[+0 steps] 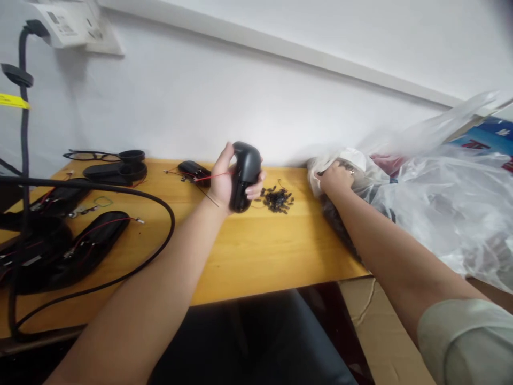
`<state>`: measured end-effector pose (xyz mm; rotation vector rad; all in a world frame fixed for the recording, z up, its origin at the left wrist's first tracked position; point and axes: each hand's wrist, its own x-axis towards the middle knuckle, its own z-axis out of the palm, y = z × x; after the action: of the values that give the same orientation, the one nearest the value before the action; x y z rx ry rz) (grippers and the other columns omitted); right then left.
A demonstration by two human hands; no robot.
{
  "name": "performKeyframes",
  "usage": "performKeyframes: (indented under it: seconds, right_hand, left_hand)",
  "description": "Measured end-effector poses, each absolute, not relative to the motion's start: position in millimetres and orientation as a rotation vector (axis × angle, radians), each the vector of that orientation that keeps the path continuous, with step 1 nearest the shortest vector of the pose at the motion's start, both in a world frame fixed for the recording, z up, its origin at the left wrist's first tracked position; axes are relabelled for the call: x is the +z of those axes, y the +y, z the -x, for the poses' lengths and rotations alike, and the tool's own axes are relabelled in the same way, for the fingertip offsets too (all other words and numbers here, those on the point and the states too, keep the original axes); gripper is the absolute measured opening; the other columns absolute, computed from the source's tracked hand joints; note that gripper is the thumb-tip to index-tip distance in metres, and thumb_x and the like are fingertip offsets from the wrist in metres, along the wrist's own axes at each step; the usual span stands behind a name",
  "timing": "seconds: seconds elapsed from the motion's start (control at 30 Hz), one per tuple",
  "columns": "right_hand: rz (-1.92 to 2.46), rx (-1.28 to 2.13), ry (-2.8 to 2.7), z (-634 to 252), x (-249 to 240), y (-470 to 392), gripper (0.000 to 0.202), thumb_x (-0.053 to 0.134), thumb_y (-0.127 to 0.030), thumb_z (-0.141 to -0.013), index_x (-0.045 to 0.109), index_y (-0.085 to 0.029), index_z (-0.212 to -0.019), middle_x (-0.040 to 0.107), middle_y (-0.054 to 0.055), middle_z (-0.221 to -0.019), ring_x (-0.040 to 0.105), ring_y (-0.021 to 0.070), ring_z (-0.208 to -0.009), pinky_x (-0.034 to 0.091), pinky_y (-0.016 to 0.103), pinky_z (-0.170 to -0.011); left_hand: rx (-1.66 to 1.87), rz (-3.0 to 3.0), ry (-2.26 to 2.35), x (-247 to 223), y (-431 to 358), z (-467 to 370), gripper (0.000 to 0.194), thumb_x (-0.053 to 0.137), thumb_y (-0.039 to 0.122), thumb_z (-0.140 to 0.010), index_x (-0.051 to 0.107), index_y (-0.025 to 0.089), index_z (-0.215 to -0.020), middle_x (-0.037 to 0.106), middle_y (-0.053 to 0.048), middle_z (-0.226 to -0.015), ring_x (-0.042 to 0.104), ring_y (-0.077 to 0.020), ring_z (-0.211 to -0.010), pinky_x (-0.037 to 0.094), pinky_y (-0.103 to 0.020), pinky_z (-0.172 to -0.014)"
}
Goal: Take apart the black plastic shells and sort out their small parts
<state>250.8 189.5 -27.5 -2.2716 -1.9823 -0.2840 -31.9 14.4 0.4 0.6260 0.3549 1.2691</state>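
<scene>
My left hand (222,182) is closed around a black, rounded plastic housing (245,174), held upright above the table. Thin red and dark wires trail out to the left of that hand. My right hand (336,177) reaches into the mouth of a clear plastic bag (444,198) at the right. Its fingers are mostly hidden there, so their grip does not show. Between the two hands lies a small heap of tiny black parts (278,199) on the wooden table. Behind my left wrist rests another black housing (194,171) with a red wire.
Several black housings with red wires (100,240) lie at the left, near glasses (94,155). A thick black cable (170,214) loops over them from a wall plug (60,24). The wooden tabletop (256,256) ends against a white wall. Cardboard (385,331) stands below its front edge.
</scene>
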Motion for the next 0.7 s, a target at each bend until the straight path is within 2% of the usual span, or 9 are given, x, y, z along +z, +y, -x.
performKeyframes:
  seconds: [0.1,0.23,0.37,0.43,0.5,0.57,0.63,0.7]
  right_hand:
    - [2.236,-0.273,-2.083,-255.3,-15.8,185.1,0.068,0.063,-0.051,-0.101,0.056,0.001,-0.144,0.065,0.034,-0.135,0.065,0.0401,-0.131,0.048,0.047,-0.107]
    - [2.13,-0.225,-2.283,-265.3,0.4,187.2,0.049,0.06,-0.044,-0.102,0.072,-0.004,-0.128,0.07,0.03,-0.133,0.068,0.0377,-0.126,0.05,0.043,-0.1]
    - [2.044,-0.203,-2.395,-271.2,12.1,189.7,0.036,0.065,-0.035,-0.098,0.077,-0.004,-0.113,0.075,0.028,-0.12,0.072,0.0317,-0.113,0.051,0.04,-0.093]
    - [1.996,-0.215,-2.412,-272.3,20.9,190.3,0.029,0.067,-0.035,-0.098,0.077,-0.008,-0.102,0.077,0.021,-0.105,0.073,0.025,-0.1,0.051,0.038,-0.092]
    - [1.961,-0.214,-2.414,-272.9,34.7,189.7,0.025,0.069,-0.034,-0.096,0.074,-0.014,-0.082,0.073,0.011,-0.082,0.069,0.0204,-0.083,0.052,0.038,-0.088]
    - [1.943,-0.19,-2.402,-273.6,53.1,185.6,0.033,0.071,-0.03,-0.093,0.064,-0.02,-0.062,0.059,0.003,-0.059,0.061,0.018,-0.067,0.05,0.037,-0.08]
    - [1.941,-0.137,-2.384,-274.1,73.6,174.9,0.043,0.072,-0.023,-0.089,0.054,-0.025,-0.05,0.046,-0.001,-0.044,0.05,0.0157,-0.053,0.046,0.037,-0.071]
    - [1.92,-0.067,-2.372,-272.6,91.1,155.5,0.046,0.072,-0.018,-0.086,0.051,-0.025,-0.046,0.043,-0.002,-0.038,0.042,0.0134,-0.044,0.041,0.036,-0.061]
  left_hand:
    - [1.262,-0.624,0.345,-0.8,14.6,31.1,0.08,0.04,0.087,-0.093,0.072,0.014,-0.087,0.066,-0.011,-0.068,0.05,-0.0129,-0.037,0.032,-0.025,-0.038]
    - [1.253,-0.624,0.346,-4.7,17.0,31.5,0.08,0.036,0.085,-0.095,0.071,0.014,-0.085,0.066,-0.011,-0.069,0.049,-0.0135,-0.036,0.031,-0.026,-0.038]
    - [1.264,-0.598,0.348,-5.3,17.7,33.3,0.08,0.038,0.086,-0.094,0.072,0.014,-0.087,0.067,-0.012,-0.068,0.05,-0.0143,-0.036,0.031,-0.026,-0.038]
    - [1.268,-0.594,0.341,-3.8,16.8,34.4,0.081,0.038,0.086,-0.095,0.072,0.014,-0.087,0.067,-0.013,-0.067,0.05,-0.0144,-0.036,0.032,-0.026,-0.038]
    - [1.272,-0.597,0.337,-2.1,16.0,35.7,0.081,0.037,0.086,-0.095,0.072,0.014,-0.087,0.067,-0.013,-0.067,0.051,-0.0143,-0.037,0.032,-0.026,-0.039]
    - [1.281,-0.597,0.334,-1.1,16.2,37.2,0.081,0.037,0.086,-0.095,0.073,0.014,-0.088,0.067,-0.012,-0.067,0.051,-0.0139,-0.037,0.033,-0.026,-0.039]
    - [1.297,-0.598,0.334,-0.7,17.4,38.7,0.081,0.038,0.086,-0.094,0.073,0.014,-0.089,0.067,-0.012,-0.067,0.049,-0.0132,-0.037,0.033,-0.025,-0.038]
    - [1.319,-0.601,0.337,-0.3,18.7,40.2,0.08,0.04,0.087,-0.093,0.073,0.014,-0.089,0.067,-0.011,-0.067,0.047,-0.0123,-0.036,0.031,-0.025,-0.038]
